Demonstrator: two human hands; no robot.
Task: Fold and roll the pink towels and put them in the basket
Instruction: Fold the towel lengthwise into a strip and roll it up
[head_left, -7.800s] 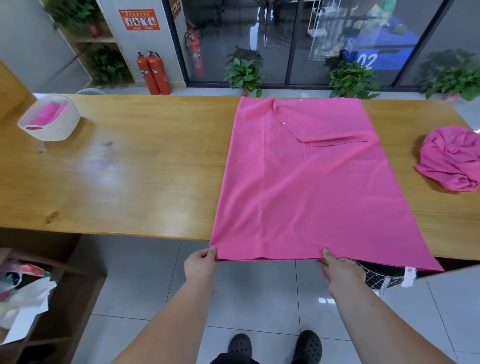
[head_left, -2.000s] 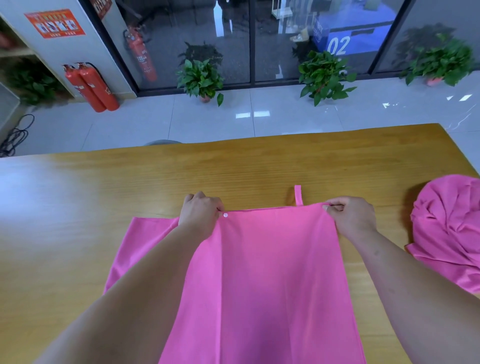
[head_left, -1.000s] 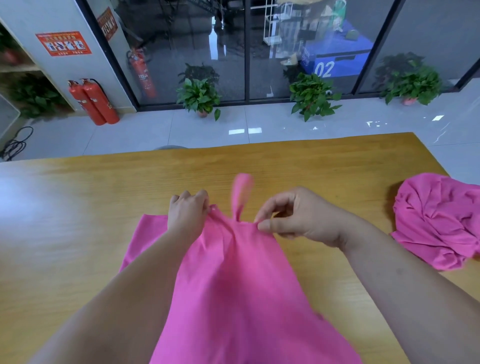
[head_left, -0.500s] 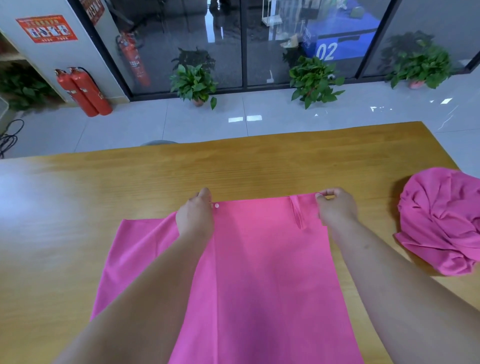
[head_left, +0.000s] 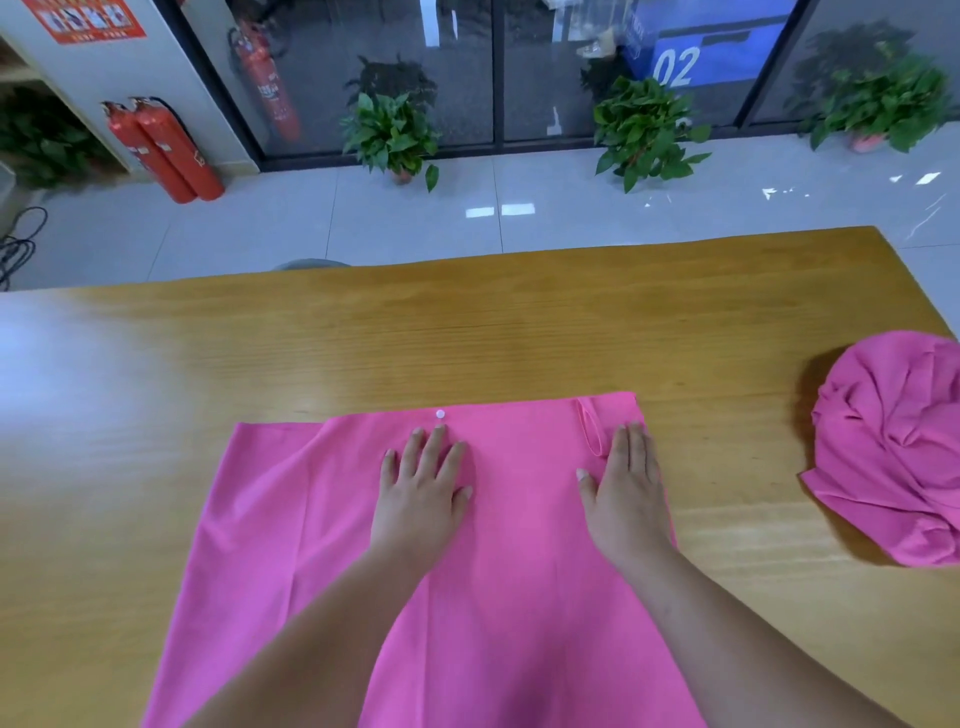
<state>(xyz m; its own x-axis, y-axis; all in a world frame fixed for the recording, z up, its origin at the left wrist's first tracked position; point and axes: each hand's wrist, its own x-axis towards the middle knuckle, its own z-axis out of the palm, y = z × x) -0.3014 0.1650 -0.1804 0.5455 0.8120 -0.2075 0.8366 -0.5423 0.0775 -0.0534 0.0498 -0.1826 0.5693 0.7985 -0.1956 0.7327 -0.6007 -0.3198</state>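
Wooden table (head_left: 467, 338) bears the pink towel (head_left: 519, 597), left hand (head_left: 421, 493) and right hand (head_left: 628, 488) pressing flat-fingered on it.

Bare forearms (head_left: 322, 649), left hand (head_left: 421, 493) and right hand (head_left: 626, 488), short fingernails.

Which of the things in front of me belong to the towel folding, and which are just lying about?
For the job:
flat pink towel, with the left hand and right hand pressing it
crumpled pink towel, at the right
wooden table

Just about:
red fire extinguishers
potted plants

The basket is out of view.
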